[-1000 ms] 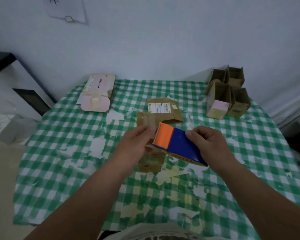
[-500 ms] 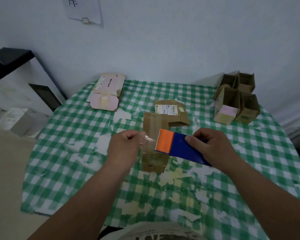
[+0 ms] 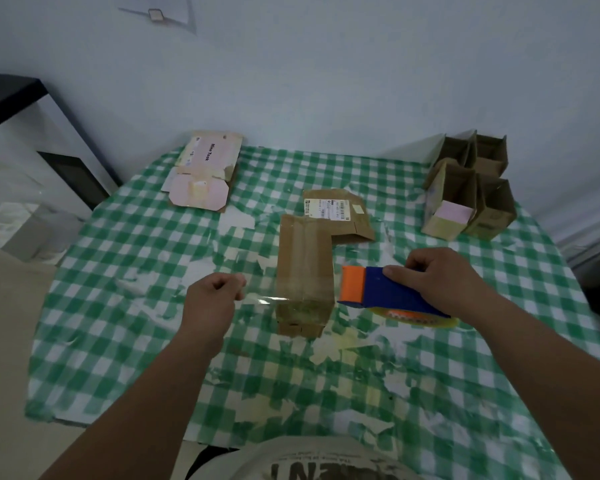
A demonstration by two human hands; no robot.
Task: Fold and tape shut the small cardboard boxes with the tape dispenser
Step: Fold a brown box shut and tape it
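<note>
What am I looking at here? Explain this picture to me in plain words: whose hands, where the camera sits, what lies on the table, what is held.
There is no machine: a person wears a camera on the head, looking down at both bare hands. The left hand pinches the end of a clear tape strip. The right hand grips a blue and orange tape dispenser. The strip runs across a folded cardboard box on the green checked tablecloth. Behind lie a flat labelled box, a flat pink carton and open boxes.
</note>
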